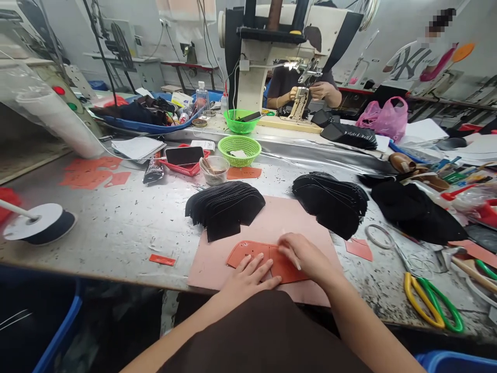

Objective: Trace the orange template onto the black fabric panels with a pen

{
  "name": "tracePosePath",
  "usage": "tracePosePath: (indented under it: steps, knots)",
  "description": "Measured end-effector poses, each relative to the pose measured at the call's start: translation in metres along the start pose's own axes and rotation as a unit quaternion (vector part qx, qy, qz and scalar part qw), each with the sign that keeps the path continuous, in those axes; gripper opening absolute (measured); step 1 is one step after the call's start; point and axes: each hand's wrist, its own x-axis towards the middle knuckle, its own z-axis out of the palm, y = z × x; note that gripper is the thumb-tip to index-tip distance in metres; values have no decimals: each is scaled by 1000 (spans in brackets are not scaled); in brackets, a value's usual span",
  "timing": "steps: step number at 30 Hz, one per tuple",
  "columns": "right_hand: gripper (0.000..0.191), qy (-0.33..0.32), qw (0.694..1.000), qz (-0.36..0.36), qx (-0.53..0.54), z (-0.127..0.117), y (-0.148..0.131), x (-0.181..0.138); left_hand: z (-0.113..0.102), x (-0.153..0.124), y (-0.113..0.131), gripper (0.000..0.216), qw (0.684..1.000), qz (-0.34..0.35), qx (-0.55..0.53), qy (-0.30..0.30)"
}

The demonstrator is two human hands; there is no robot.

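An orange-red pattern piece (248,249) with small holes and a line across it lies on a pink board (209,259) at the table's front edge. My left hand (250,277) rests flat on the pattern piece, fingers spread. Over its right part, my right hand (305,254) is closed in a pinch; a pale sliver shows by the fingers, too small to name. Whether black material lies under the pattern piece is hidden. Just beyond sit a left stack of black cut pieces (225,204) and a right stack of black cut pieces (332,199).
Scissors (423,290) with yellow and green handles lie at right, near black fabric (417,210). Green baskets (239,150), a phone (184,155) and a clear tub (214,170) stand behind. A spool (39,223) is at left. Across the table, a person works at a sewing machine (298,98).
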Motion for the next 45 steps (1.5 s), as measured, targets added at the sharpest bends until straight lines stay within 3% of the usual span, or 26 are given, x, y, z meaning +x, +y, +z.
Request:
tracePosePath:
  steps: [4,7,9,11,13,15,18,21,25,31,36,38,41,45]
  knots:
    - [18,-21,999,43,-21,-2,14,-18,-30,16,-9,40,998,-1,-49,-39]
    - [18,-10,999,29,32,3,15,-20,-62,29,-30,38,995,-50,-78,-29]
    - [14,65,996,-15,61,0,19,-17,-76,29,-51,35,994,-100,-49,3]
    - [11,192,978,-48,64,-11,32,-12,-79,24,-73,36,989,-142,3,39]
    - [15,319,946,-35,35,-29,53,-7,-76,16,-89,37,980,-169,69,75]
    - [14,399,917,20,-18,-48,76,-2,-71,11,-96,40,974,-180,106,91]
    - [11,447,887,61,-97,-63,103,-1,-71,11,-94,48,964,-238,80,87]
    - [15,482,868,40,-108,-55,107,-8,-77,18,-90,52,945,-317,21,75]
    - [17,517,854,33,-39,-36,93,-23,-81,26,-84,43,949,-311,-27,45]
    - [17,483,864,28,139,-36,67,-40,-78,37,-58,44,964,-226,-142,-15]
    - [18,347,900,24,263,-41,56,-37,-80,38,-44,63,960,-149,-231,-53]
    - [17,289,923,18,252,-37,56,-27,-79,35,-44,70,956,-131,-258,-45]
    - [8,220,964,23,151,-25,55,-8,-75,28,-48,85,956,-127,-266,-3]
    - [14,177,981,28,72,-8,47,5,-68,16,-51,100,960,-161,-229,15]
